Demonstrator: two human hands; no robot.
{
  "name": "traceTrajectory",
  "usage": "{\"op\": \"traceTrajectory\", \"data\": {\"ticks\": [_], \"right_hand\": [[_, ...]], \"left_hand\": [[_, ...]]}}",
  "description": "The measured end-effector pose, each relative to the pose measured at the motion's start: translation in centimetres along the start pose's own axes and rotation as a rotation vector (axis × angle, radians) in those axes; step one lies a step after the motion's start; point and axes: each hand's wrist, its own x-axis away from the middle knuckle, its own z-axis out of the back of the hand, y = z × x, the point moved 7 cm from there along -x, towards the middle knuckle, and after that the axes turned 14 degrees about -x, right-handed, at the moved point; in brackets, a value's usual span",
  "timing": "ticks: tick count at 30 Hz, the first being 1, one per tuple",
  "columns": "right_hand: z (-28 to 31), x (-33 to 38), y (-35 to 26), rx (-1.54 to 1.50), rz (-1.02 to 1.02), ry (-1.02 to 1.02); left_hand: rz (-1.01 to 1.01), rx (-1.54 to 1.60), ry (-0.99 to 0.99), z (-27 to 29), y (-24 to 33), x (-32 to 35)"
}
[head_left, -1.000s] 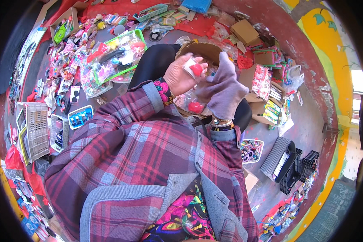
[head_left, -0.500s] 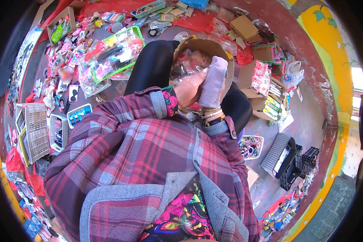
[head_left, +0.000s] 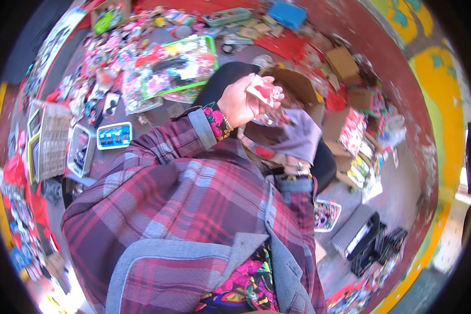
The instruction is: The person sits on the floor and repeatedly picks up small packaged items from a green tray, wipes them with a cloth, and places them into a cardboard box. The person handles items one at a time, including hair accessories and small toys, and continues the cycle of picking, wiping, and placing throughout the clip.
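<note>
Relative to half a second earlier, the left hand [head_left: 242, 102] is raised, grasping a red-and-white packet [head_left: 263, 92] above the box's [head_left: 298, 83] left side, exposing it to view, while cloth [head_left: 304, 131] hides the right hand's [head_left: 290, 142] grip, nearer and right.

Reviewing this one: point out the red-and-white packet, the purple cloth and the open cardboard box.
Red-and-white packet [head_left: 263, 92]: head view, middle of its front.
Purple cloth [head_left: 297, 133]: head view, middle of its fabric.
Cardboard box [head_left: 298, 81]: head view, its far inner wall.
</note>
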Motion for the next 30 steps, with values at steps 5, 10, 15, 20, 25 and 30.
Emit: {"op": "traceTrajectory", "data": {"ticks": [5, 10, 15, 20, 25, 30], "right_hand": [[2.4, -0.7, -0.9, 0.397, 0.032, -0.276], [2.7, -0.8, -0.4, 1.092, 0.185, -0.265], [4.3, -1.4, 1.2, 0.482, -0.006, -0.088], [6.1, -2.0, 3.2, -0.005, -0.195, 0.085], [5.2, -1.3, 3.9, -0.148, -0.354, 0.199], [6.5, -2.4, 4.0, 0.472, -0.074, -0.034]], "left_hand": [[-0.302, -0.072, 0.082, 4.5, 10.6, 3.2], [-0.549, -0.216, 0.559, 15.3, 18.3, 7.8], [-0.672, -0.336, 0.926, 24.9, 21.9, 9.9], [-0.706, -0.48, 1.089, 32.4, 24.9, 7.0], [-0.714, -0.784, 1.295, 37.2, 26.6, 3.9], [-0.429, -0.895, 1.253, 34.3, 26.0, 1.8]]}}
